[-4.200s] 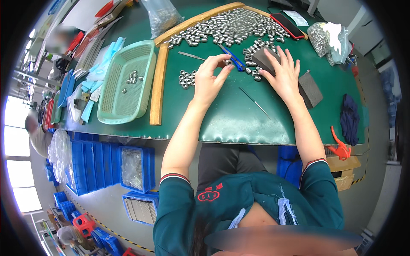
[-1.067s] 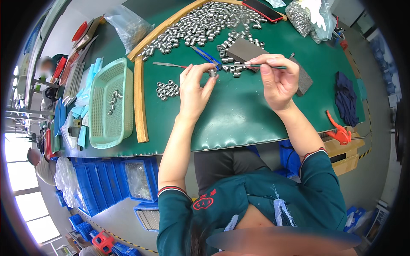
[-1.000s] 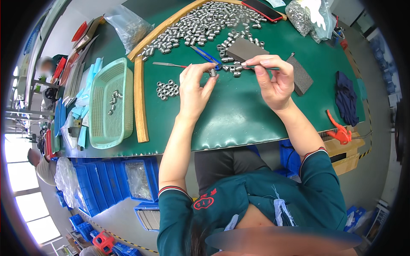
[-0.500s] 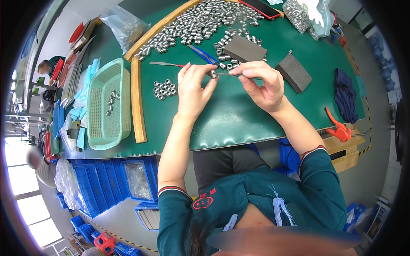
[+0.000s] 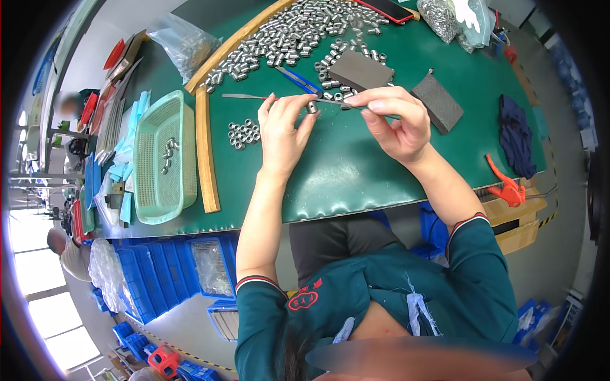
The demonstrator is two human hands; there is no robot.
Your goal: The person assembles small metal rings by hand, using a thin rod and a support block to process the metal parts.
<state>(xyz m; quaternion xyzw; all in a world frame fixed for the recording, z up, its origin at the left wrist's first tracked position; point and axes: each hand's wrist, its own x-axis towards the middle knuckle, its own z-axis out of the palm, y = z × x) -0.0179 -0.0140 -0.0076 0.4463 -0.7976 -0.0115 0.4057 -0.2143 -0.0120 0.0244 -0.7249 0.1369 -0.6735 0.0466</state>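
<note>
Between the thumb and fingertips of my left hand (image 5: pixel 281 130) is a small silver metal sleeve (image 5: pixel 312 108). My right hand (image 5: pixel 401 124) pinches a thin, dark rod-like tool, apparently a needle file (image 5: pixel 333 102), whose tip points left toward the top of the sleeve. Whether the tip touches the sleeve or enters its bore I cannot tell. To the left of my left hand stands a tight group of similar sleeves (image 5: pixel 244 133). Just beyond that hand lie a slim flat file with a red handle (image 5: pixel 238 96) and a blue utility knife (image 5: pixel 297 79).
A large heap of metal sleeves (image 5: pixel 286 35) fills the far table behind a wooden strip (image 5: pixel 206 162). Left of the strip, a green basket (image 5: pixel 192 159) holds several sleeves. Two grey blocks (image 5: pixel 360 71), (image 5: pixel 438 105), dark cloth (image 5: pixel 516 136) and an orange-red air gun (image 5: pixel 506 187) lie rightward.
My right hand has shifted slightly right and down, drawing the tool a little away from the sleeve. The sleeve sits slightly lower and more upright in my left fingers.
</note>
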